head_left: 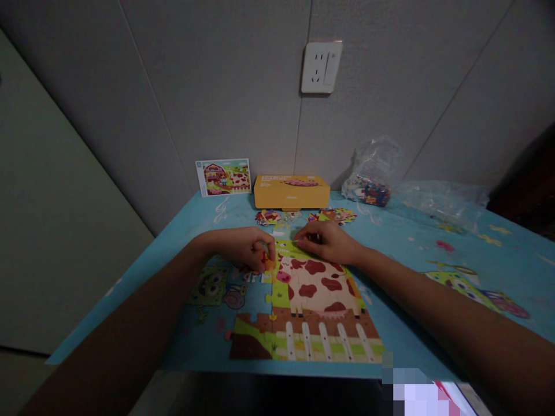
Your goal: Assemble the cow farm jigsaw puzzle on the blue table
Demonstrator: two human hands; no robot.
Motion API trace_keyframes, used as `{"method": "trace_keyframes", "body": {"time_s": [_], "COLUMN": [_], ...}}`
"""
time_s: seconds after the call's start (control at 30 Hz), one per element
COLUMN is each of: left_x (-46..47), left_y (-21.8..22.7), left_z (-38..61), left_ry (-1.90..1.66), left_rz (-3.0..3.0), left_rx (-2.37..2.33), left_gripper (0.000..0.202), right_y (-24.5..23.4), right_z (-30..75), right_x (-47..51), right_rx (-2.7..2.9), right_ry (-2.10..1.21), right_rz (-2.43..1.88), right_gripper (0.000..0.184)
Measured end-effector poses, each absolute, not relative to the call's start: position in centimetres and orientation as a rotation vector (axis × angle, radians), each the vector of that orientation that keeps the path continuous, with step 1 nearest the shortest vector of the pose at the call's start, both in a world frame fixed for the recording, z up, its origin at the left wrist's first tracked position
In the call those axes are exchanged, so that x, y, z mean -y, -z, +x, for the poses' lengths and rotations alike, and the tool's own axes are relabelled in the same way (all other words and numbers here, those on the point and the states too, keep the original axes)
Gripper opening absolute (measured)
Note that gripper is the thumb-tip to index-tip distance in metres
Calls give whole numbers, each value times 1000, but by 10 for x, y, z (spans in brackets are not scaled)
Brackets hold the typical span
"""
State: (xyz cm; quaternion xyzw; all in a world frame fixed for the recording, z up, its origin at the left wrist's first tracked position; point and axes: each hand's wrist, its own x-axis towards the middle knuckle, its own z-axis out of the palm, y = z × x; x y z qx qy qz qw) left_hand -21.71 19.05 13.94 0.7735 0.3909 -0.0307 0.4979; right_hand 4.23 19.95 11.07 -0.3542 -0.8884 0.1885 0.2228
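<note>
A partly joined jigsaw puzzle (308,289) lies flat on the table, showing a brown-spotted cow above a white fence. At its upper left side, my left hand (249,248) is closed on a colourful puzzle piece (267,270); the fingers cover part of this piece. My right hand (327,241) rests at the puzzle's upper edge. Its thumb and index finger are drawn nearly together there, and whatever may be between them is hidden. Left of the cow section, the blue tablecloth shows through a gap above the brown and green lower-left corner.
Beyond the hands lie loose puzzle pieces in a left pile (267,217) and a right pile (336,216). Behind them are a yellow box (291,193) and a farm picture card (224,177) leaning on the wall. A clear bag of pieces (370,188) stands at right.
</note>
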Motion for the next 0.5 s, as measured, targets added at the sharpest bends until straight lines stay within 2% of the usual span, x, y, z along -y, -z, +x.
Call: {"method": "trace_keyframes", "body": {"time_s": [0.5], "left_x": [-192], "left_y": [-140], "left_z": [-217], "left_ry": [95], "left_rz": [1917], "left_rx": [-994], "left_gripper": [31], "right_y": [-109], "right_z": [42], "right_x": [-201], "right_rx": [2459], "right_ry": [-526], "right_rz": [-977], "right_gripper": [23]}}
